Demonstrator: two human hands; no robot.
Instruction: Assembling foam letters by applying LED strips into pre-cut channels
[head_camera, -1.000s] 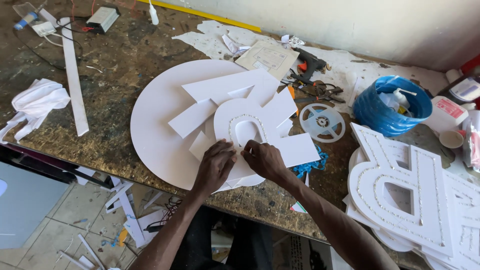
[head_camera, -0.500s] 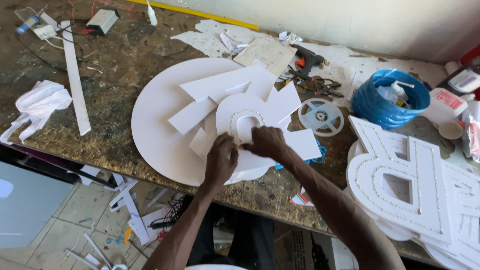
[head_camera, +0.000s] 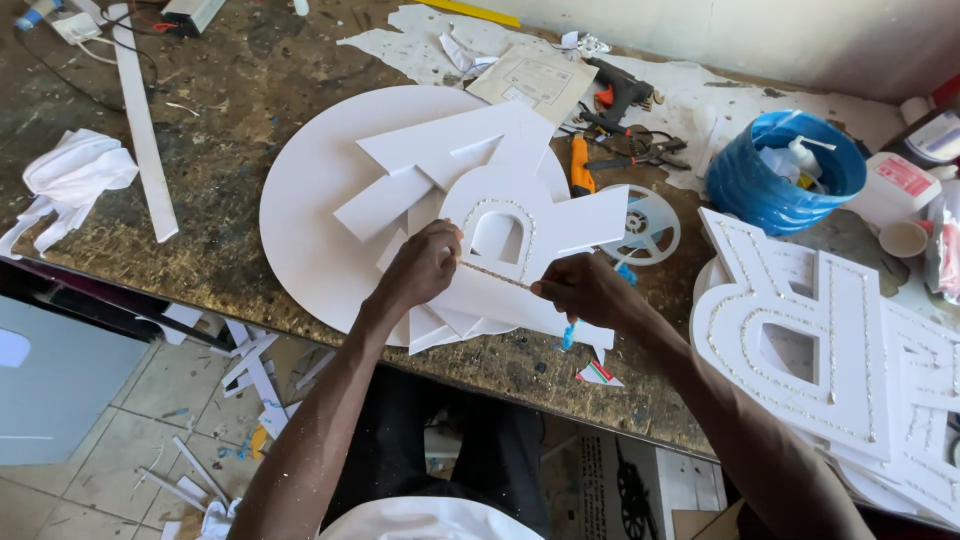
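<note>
Head view: a white foam letter (head_camera: 510, 235) with a beaded edge around its cut-out is shown lying on a stack of white cut shapes atop a round white board (head_camera: 310, 210) on the mottled counter (head_camera: 230, 90); a thin beaded strip (head_camera: 495, 277) is pinched at one end by the closed fingers of the left hand (head_camera: 425, 268) and at the other by the closed fingers of the right hand (head_camera: 585, 292), and is stretched across the letter's lower part. To the right, a large white letter (head_camera: 790, 340) studded with beads, a blue tub (head_camera: 745, 185), an empty white spool (head_camera: 645, 225) and an orange cutter (head_camera: 580, 165) are seen, and crumpled white cloth (head_camera: 70, 180) is seen at the left.
</note>
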